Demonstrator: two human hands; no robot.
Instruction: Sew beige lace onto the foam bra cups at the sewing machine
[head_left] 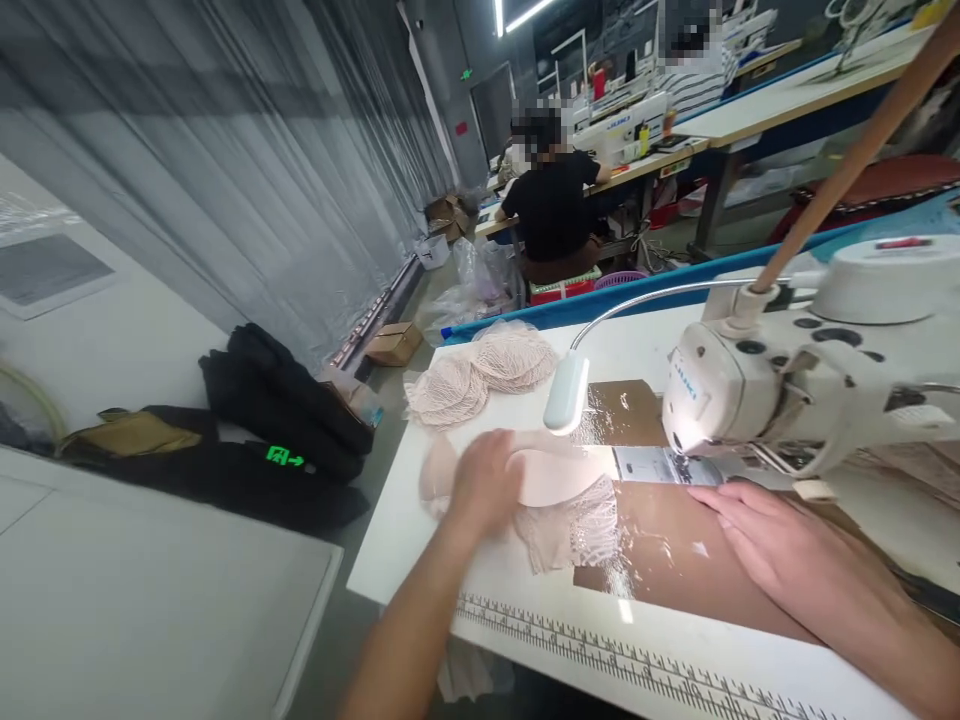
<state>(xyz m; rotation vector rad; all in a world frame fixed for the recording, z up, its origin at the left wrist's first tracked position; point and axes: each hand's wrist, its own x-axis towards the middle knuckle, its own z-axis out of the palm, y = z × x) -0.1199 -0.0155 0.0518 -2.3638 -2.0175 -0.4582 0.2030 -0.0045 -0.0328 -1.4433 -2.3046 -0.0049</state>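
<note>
My left hand (487,485) is over a pale pink curved fabric piece (559,478) on the white table; it is blurred and its fingertips are hidden. Beneath that piece spreads lace fabric (574,530), its patterned edge toward the machine. Another pale piece (439,470) lies left of the hand. My right hand (757,525) rests with fingers stretched out and nothing visible in them, its fingertips at the metal needle plate (652,465). Above them stands the lit head of a white sewing machine (712,385). The fabric lies left of the needle, apart from it.
Two stacks of lace pieces (517,355) lie at the table's far left. A small lamp (566,392) on a bent neck hangs over the brown sheet (667,550). A ruler strip (600,650) runs along the front edge. A person in black (551,200) sits at a machine beyond.
</note>
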